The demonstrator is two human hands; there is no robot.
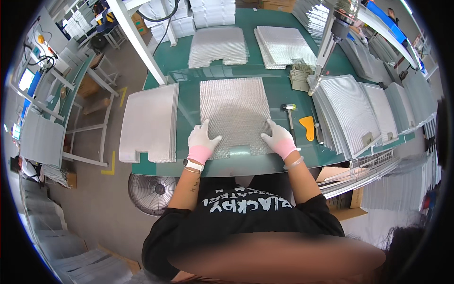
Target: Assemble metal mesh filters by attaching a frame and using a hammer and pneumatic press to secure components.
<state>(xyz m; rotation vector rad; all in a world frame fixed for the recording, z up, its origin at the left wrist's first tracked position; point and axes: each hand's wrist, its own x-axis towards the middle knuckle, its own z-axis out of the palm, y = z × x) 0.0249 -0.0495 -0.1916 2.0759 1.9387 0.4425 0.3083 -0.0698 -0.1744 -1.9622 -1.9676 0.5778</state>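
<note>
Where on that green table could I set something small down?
The green table has a bare strip between the left stack and the mesh sheet, narrowed by the left hand, and a patch between the orange scraper and the table's near edge. It's crowded at the right, with panels, and at the back, with piled sheets.

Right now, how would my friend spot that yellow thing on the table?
Find the green table, then the gloved right hand. Just past the hammer, further right, lies the flat yellow tool. Unlike its neighbours, it is yellow all over.
</note>
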